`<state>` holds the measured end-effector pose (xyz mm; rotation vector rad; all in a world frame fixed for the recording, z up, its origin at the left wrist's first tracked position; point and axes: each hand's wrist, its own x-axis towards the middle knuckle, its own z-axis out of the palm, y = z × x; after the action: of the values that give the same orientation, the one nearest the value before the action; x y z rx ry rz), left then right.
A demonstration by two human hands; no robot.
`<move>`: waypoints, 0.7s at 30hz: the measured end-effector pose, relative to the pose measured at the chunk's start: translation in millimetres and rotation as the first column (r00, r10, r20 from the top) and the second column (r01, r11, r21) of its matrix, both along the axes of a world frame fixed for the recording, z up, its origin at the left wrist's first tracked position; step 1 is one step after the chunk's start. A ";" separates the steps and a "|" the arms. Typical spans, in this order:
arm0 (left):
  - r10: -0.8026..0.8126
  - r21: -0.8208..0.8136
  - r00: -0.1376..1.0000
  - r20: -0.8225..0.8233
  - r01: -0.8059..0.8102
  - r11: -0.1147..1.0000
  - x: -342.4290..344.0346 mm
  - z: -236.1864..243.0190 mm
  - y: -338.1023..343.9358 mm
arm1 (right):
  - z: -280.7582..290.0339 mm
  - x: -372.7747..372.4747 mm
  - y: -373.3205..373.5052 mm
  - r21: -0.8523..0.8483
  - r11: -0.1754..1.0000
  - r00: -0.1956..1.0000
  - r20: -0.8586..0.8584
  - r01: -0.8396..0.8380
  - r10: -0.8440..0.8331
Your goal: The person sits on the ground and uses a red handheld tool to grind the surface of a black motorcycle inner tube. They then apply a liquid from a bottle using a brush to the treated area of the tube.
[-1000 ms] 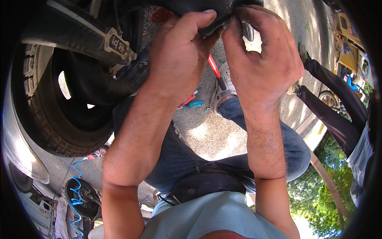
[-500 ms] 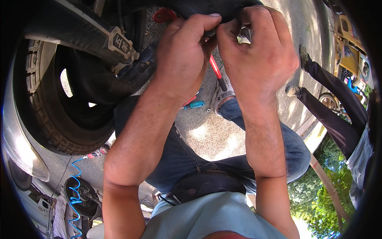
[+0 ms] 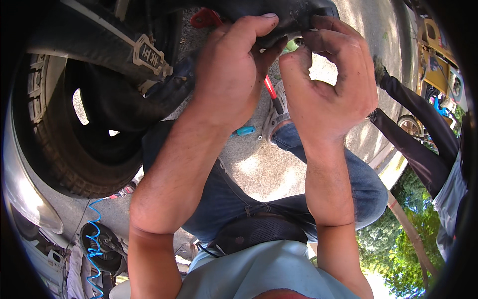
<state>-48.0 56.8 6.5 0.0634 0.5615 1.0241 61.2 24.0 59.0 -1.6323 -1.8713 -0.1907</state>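
A black rubber inner tube (image 3: 294,22) lies across the top of the view, partly out of a knobbly tyre (image 3: 74,174) on the left. My left hand (image 3: 231,70) is closed round the tube, its thumb along the rubber. My right hand (image 3: 333,79) is beside the same stretch of tube, fingers curled with the thumb close to the fingertips. A bright gap shows inside that curl. Something small sits at the fingertips, too hidden to name. Dark smudges mark the right fingers.
Below my hands, a red-and-black handled tool (image 3: 271,89), a teal handle (image 3: 244,131) and a small nut (image 3: 260,138) are on the ground. A coiled blue hose (image 3: 93,249) hangs at lower left. Another person's dark-trousered legs (image 3: 418,144) are at right.
My right hand has shifted slightly down and right, and its finger loop has widened. More of the tube shows between my hands. The tyre and frame at left have moved slightly in view.
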 end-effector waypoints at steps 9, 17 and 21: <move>0.026 0.144 0.995 -0.092 -0.013 0.990 -0.4 1.3 -1.8 | -2.5 35.9 1.3 0.072 0.997 0.705 -0.708 0.038 0.024; -0.041 0.253 0.966 -0.255 0.108 0.961 -0.3 19.7 -1.6 | 7.0 36.1 12.0 -0.163 0.982 0.392 -0.913 -0.097 -0.112; -0.151 0.199 0.981 0.125 0.124 0.972 -17.9 7.1 8.1 | 14.5 15.9 16.0 -0.335 0.934 0.447 -0.860 -0.128 -0.247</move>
<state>-65.9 64.9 13.5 0.1967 0.3260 0.9359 77.1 40.1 73.5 -1.5239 -0.9928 0.9115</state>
